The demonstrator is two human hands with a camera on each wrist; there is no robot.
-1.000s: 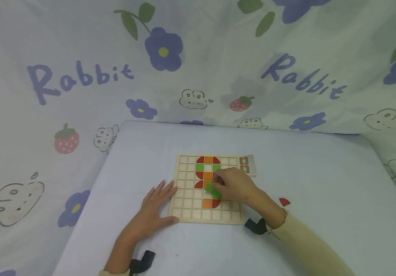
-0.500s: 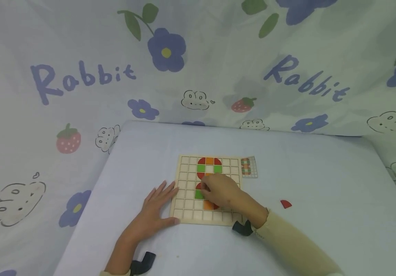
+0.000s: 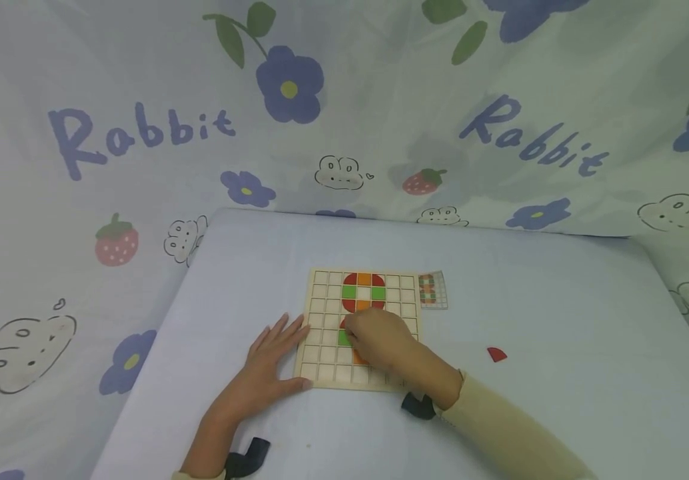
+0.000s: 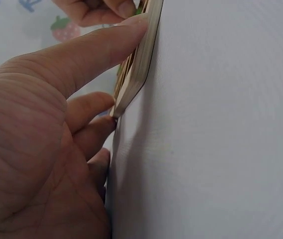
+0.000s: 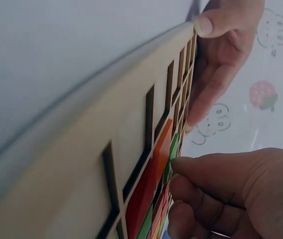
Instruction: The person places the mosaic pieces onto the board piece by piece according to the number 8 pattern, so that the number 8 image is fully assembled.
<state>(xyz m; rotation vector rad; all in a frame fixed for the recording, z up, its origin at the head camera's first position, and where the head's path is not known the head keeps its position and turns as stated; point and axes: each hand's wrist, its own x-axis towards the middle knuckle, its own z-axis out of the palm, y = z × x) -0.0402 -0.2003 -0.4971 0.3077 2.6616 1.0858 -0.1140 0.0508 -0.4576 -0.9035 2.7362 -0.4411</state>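
A wooden grid board (image 3: 326,372) lies on the table, with red quarter-circle, orange and green tiles set in its middle columns. My left hand (image 3: 263,363) rests at its left side, thumb on the front left corner and fingers spread along the edge. In the middle of the board, my right hand (image 3: 383,337) has its fingers curled down at a green square tile (image 3: 344,338). The right wrist view shows the thumb tip against this green tile (image 5: 173,154), the index finger bent close below. Beneath the right hand, several tiles are hidden.
At the board's back right edge lies a small pattern card (image 3: 437,291). A loose red quarter-circle tile (image 3: 497,355) is on the white table (image 3: 566,320) to the right. Behind stands a printed curtain (image 3: 356,87).
My right hand has moved left and slightly down with the green tile, which now sits in the left column beneath a red one. My left hand stays put.
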